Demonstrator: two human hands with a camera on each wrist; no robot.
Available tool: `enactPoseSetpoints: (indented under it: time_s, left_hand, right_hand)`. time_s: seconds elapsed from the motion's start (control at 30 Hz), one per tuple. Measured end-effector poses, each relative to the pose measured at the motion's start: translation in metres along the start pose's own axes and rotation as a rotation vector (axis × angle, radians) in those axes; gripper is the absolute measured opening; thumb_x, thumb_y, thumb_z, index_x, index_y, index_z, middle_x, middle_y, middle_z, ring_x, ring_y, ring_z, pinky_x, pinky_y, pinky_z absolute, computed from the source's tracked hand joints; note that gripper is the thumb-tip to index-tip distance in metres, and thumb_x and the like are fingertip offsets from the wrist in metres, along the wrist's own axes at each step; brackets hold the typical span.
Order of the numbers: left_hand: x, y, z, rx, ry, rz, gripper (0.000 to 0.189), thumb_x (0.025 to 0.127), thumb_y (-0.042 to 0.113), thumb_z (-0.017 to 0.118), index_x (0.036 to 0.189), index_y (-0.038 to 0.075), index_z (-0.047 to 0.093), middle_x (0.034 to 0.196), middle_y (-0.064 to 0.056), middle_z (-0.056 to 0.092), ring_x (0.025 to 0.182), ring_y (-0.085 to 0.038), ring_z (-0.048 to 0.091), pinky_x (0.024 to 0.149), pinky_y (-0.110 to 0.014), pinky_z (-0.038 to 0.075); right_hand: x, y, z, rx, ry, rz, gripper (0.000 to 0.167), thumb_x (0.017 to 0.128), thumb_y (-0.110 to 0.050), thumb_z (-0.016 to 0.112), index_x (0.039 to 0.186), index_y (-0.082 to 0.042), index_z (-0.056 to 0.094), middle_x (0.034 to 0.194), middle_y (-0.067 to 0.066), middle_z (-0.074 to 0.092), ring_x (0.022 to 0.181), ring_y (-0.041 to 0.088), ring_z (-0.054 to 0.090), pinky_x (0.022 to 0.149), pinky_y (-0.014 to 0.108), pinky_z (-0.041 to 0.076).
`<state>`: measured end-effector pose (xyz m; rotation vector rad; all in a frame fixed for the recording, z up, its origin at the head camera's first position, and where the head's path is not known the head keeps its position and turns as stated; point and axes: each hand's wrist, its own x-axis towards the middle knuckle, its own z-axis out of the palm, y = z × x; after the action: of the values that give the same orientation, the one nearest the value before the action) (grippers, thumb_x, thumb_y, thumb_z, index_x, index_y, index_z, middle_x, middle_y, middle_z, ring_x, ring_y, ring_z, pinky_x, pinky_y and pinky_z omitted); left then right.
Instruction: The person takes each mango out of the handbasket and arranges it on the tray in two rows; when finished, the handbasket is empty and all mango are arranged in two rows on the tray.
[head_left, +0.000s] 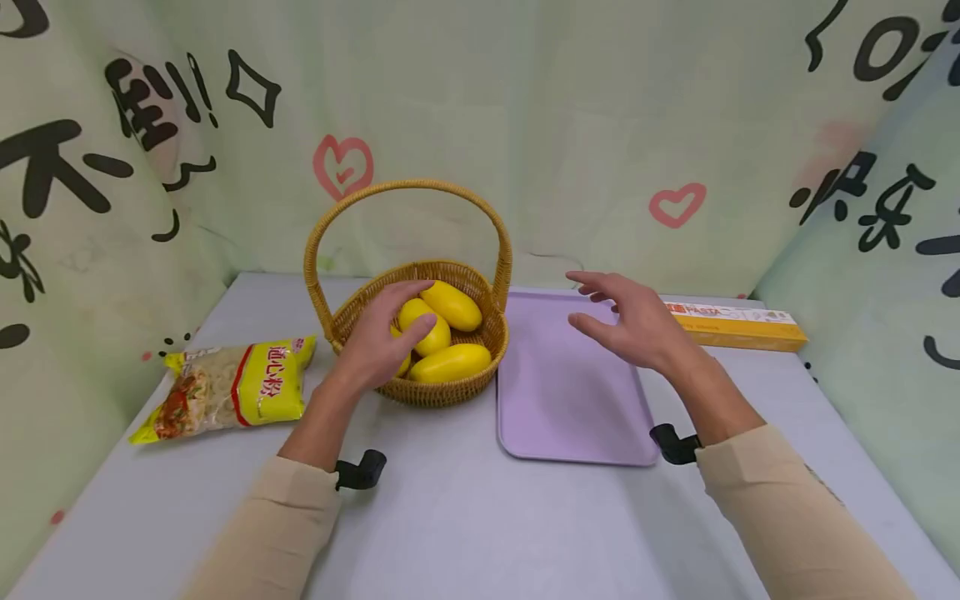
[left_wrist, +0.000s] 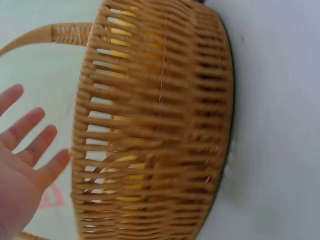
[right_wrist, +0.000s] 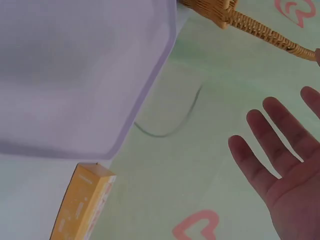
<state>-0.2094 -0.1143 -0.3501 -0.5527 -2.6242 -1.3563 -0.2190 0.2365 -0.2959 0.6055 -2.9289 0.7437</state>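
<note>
A wicker basket (head_left: 442,393) with a tall arched handle (head_left: 408,185) stands on the table. Inside it lie several smooth yellow mangoes (head_left: 452,363). My left hand (head_left: 381,337) is held at the basket's left side, fingers loosely extended, overlapping the rim in the head view; nothing is in its grasp. Over the right part of the lilac tray (head_left: 573,417) hovers my right hand (head_left: 630,321), fingers spread and holding nothing. The left wrist view shows the basket's woven wall (left_wrist: 155,125) close beside the left fingers.
At the left lies a yellow and clear bag of pasta (head_left: 232,387). A long orange box (head_left: 738,327) rests at the back right, beyond the tray. Pale green curtains (head_left: 525,100) with black writing and red hearts surround the white table (head_left: 450,517).
</note>
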Motion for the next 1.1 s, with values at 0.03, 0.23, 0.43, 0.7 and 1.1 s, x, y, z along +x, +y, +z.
enactPoseSetpoints:
  time_s: [0.03, 0.23, 0.43, 0.7, 1.1]
  left_hand:
    - [-0.002, -0.001, 0.0, -0.071, 0.035, 0.006, 0.053, 0.105, 0.033, 0.054, 0.153, 0.013, 0.049, 0.158, -0.011, 0.045, 0.147, -0.033, 0.042, 0.122, -0.059, 0.034]
    - [-0.013, -0.003, -0.005, -0.497, 0.24, 0.017, 0.043, 0.105, 0.019, 0.05, 0.145, 0.003, 0.056, 0.139, -0.016, 0.062, 0.13, -0.027, 0.058, 0.112, -0.043, 0.049]
    - [-0.031, -0.014, -0.015, -0.722, 0.383, 0.01, 0.037, 0.103, 0.015, 0.05, 0.137, 0.007, 0.063, 0.122, -0.004, 0.071, 0.118, -0.022, 0.066, 0.099, -0.032, 0.059]
    - [-0.053, -0.039, -0.024, -0.864, 0.441, 0.024, 0.031, 0.104, 0.01, 0.049, 0.128, 0.009, 0.069, 0.111, -0.002, 0.075, 0.107, -0.02, 0.071, 0.092, -0.034, 0.063]
    - [-0.067, -0.062, -0.021, -0.934, 0.656, -0.244, 0.03, 0.102, 0.005, 0.059, 0.132, 0.006, 0.063, 0.107, -0.003, 0.066, 0.108, -0.024, 0.065, 0.089, -0.032, 0.064]
  right_hand:
    - [0.002, -0.003, 0.0, 0.02, -0.008, 0.001, 0.06, 0.099, -0.034, 0.066, 0.154, -0.017, 0.05, 0.146, 0.013, 0.059, 0.13, 0.035, 0.056, 0.108, 0.058, 0.049]
    - [0.013, -0.021, 0.002, 0.138, -0.077, 0.027, 0.047, 0.097, -0.03, 0.068, 0.142, -0.017, 0.063, 0.137, 0.012, 0.066, 0.128, 0.032, 0.058, 0.108, 0.055, 0.051]
    - [0.027, -0.037, 0.008, 0.205, -0.152, 0.029, 0.046, 0.095, -0.029, 0.072, 0.14, -0.021, 0.065, 0.137, 0.008, 0.066, 0.128, 0.028, 0.058, 0.108, 0.049, 0.052]
    - [0.043, -0.051, 0.019, 0.238, -0.219, 0.012, 0.05, 0.093, -0.026, 0.074, 0.142, -0.017, 0.064, 0.141, 0.009, 0.065, 0.129, 0.032, 0.059, 0.103, 0.053, 0.055]
    - [0.062, -0.075, 0.036, 0.266, -0.365, -0.04, 0.05, 0.09, -0.023, 0.076, 0.139, -0.02, 0.066, 0.14, 0.009, 0.065, 0.133, 0.036, 0.055, 0.11, 0.053, 0.049]
